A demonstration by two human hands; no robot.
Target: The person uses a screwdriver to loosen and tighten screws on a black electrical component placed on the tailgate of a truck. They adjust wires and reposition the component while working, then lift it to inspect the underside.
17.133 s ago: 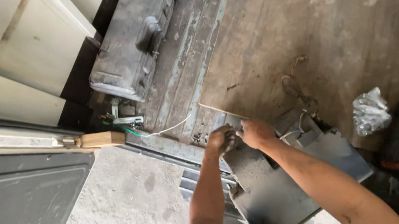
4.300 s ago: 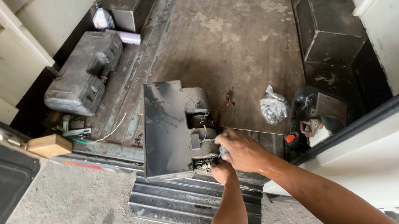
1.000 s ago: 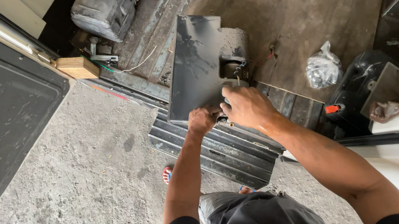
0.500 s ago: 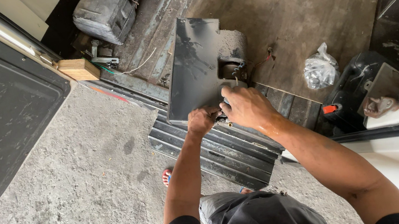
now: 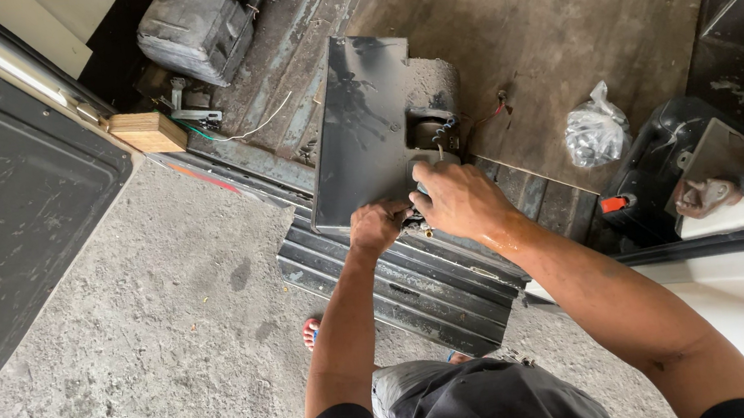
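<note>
A dark metal plate (image 5: 361,124) with a mechanism and a short coiled cable (image 5: 436,129) at its right side lies on the edge of a vehicle's cargo floor. My left hand (image 5: 376,227) is closed in a fist at the plate's near edge, gripping something small that I cannot make out. My right hand (image 5: 457,200) rests over the mechanism's near part, fingers curled on it, right beside the left hand. Both hands are over the ribbed metal step (image 5: 400,277) below the door opening.
A grey battered case (image 5: 199,21) lies at the back left, a wooden block (image 5: 148,131) on the sill beside it. A clear plastic bag of small parts (image 5: 593,130) sits right of the plate. Black containers (image 5: 681,159) stand at right. Concrete ground (image 5: 122,347) lies below.
Over the last second the view has shifted slightly; both hands have stayed at the plate's near edge in the same grip.
</note>
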